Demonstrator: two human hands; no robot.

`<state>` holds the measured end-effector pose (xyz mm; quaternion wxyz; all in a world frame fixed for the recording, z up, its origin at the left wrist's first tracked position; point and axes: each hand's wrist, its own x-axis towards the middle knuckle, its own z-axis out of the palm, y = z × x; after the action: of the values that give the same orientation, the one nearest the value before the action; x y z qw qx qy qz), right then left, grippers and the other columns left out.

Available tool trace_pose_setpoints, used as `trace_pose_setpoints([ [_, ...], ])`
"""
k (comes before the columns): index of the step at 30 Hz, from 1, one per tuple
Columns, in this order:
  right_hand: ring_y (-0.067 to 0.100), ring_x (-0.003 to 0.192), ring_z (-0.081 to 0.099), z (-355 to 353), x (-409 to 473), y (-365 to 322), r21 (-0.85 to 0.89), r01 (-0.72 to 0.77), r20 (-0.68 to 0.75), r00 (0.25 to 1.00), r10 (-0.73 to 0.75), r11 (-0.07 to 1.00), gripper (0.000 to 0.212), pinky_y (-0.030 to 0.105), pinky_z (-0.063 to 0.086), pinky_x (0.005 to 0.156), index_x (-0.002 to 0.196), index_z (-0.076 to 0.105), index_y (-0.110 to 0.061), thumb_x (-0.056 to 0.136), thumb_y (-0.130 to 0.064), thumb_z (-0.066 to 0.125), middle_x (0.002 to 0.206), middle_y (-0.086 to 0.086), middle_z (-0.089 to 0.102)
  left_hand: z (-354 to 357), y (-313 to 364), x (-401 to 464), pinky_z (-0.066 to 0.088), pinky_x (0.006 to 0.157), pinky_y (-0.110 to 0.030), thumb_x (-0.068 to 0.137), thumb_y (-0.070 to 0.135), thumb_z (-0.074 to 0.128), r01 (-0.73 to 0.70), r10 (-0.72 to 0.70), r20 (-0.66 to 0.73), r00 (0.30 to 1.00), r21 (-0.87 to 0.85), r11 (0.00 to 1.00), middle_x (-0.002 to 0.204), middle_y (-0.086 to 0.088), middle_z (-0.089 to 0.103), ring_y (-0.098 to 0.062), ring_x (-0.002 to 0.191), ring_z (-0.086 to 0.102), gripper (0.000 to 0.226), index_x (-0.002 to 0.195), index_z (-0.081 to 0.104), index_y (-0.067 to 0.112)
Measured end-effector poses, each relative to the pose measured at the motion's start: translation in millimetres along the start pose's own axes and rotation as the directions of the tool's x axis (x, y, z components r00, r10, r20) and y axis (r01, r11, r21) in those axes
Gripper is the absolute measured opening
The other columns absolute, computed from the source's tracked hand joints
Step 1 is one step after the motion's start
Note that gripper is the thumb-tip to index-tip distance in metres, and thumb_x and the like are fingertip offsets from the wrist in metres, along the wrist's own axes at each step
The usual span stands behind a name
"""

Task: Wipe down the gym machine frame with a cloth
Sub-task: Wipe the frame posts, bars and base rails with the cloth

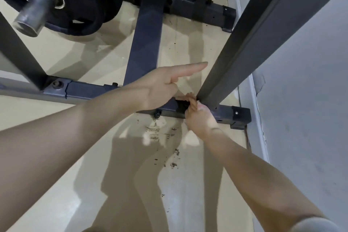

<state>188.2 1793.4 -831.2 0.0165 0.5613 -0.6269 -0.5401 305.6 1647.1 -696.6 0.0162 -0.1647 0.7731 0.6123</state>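
Dark cloth [181,104] bunched at foot of upright post [226,73] on base rail [226,113], pinched by right hand [197,117]. Left hand [162,88] alongside, forefinger straight. Mid-wipe at joint; probably next, firm drag along rail.

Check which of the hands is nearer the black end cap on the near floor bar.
Right. The right hand is at the foot of the upright post, just left of the end cap. The left hand is farther left, index finger extended over the floor.
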Motion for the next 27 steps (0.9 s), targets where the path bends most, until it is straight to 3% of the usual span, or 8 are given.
trace_pose_setpoints([
  [4,0.022,0.116,0.058,-1.8,-46.7,3.8,0.589,0.044,-0.198,0.976,0.091,0.807,0.047,0.036,0.044,0.099,0.104,0.071,-0.019,0.061,-0.033,0.081,0.110,0.005,0.070,14.1,-22.5,-14.8,0.035,0.082,-0.004,0.092,-0.009,0.024,0.074,-0.074,-0.006,0.997,0.042,0.996,0.131,0.009,0.049,-0.007,0.112,0.046,0.073,0.124,0.040,0.054],
  [7,0.012,0.112,0.054,14.9,-94.8,-4.9,0.977,-0.150,0.130,0.983,0.131,0.151,0.044,0.040,0.041,0.101,0.128,0.049,-0.030,0.087,-0.045,0.060,0.122,-0.007,0.062,27.8,-38.6,-16.0,0.033,0.082,0.003,0.091,-0.010,0.027,0.095,-0.102,0.029,0.994,0.186,0.978,0.139,0.014,0.042,-0.005,0.119,0.046,0.068,0.137,0.041,0.038],
  [9,0.016,0.076,0.067,13.4,-119.1,-6.8,0.909,-0.068,0.182,0.953,0.244,-0.411,0.020,0.040,0.051,0.076,0.098,0.054,-0.014,0.101,-0.029,0.040,0.086,0.009,0.072,30.6,-38.0,-20.0,0.036,0.084,0.000,0.091,-0.010,0.029,0.146,-0.158,0.036,0.987,0.230,0.962,0.143,0.019,0.036,-0.006,0.121,0.047,0.064,0.139,0.041,0.031],
  [11,0.015,0.055,0.063,14.1,-122.0,-9.3,0.730,0.064,0.213,0.925,0.316,-0.680,0.031,0.036,0.054,0.062,0.086,0.055,-0.013,0.104,-0.027,0.034,0.069,0.012,0.066,27.5,-30.3,-28.8,0.039,0.089,-0.010,0.091,-0.011,0.030,0.193,-0.207,0.023,0.978,0.277,0.941,0.147,0.015,0.034,-0.010,0.120,0.050,0.061,0.139,0.043,0.025],
  [13,0.006,0.060,0.062,7.8,-118.6,-4.2,0.670,0.044,0.251,0.926,0.281,-0.741,0.027,0.016,0.051,0.057,0.082,0.056,-0.022,0.103,-0.027,0.040,0.071,0.002,0.064,19.8,-19.2,-42.5,0.032,0.091,-0.007,0.091,-0.011,0.031,0.237,-0.245,-0.010,0.969,0.304,0.923,0.147,0.006,0.036,-0.014,0.123,0.049,0.057,0.139,0.043,0.018],
  [18,0.030,0.083,0.063,-29.6,-93.1,25.3,0.381,-0.028,0.152,0.988,0.032,-0.924,0.031,0.039,0.052,0.077,0.097,0.063,-0.001,0.104,-0.020,0.039,0.089,0.017,0.069,-27.1,23.9,-87.6,0.034,0.092,-0.013,0.094,-0.003,0.039,0.358,-0.360,-0.082,0.929,0.436,0.826,0.117,0.009,0.053,-0.010,0.113,0.049,0.046,0.134,0.049,0.017],
  [24,0.029,0.082,0.061,-139.2,-69.6,30.9,0.468,-0.071,0.017,0.997,-0.072,-0.881,0.028,0.039,0.048,0.074,0.102,0.064,-0.005,0.102,-0.022,0.042,0.099,0.022,0.068,-89.5,30.7,-148.0,0.038,0.088,-0.009,0.093,-0.001,0.041,0.428,-0.322,-0.295,0.900,0.450,0.784,0.122,0.004,0.058,-0.010,0.106,0.053,0.041,0.127,0.056,0.017],
  [27,0.024,0.053,0.052,-214.3,-62.1,-2.7,0.550,-0.071,-0.063,0.990,-0.126,-0.832,0.046,0.028,0.036,0.051,0.075,0.071,-0.011,0.102,-0.020,0.036,0.068,0.013,0.068,-124.4,-8.6,-180.9,0.032,0.075,-0.005,0.092,-0.003,0.040,0.475,-0.374,-0.296,0.879,0.471,0.743,0.123,-0.002,0.057,-0.007,0.101,0.051,0.043,0.129,0.054,0.014],
])
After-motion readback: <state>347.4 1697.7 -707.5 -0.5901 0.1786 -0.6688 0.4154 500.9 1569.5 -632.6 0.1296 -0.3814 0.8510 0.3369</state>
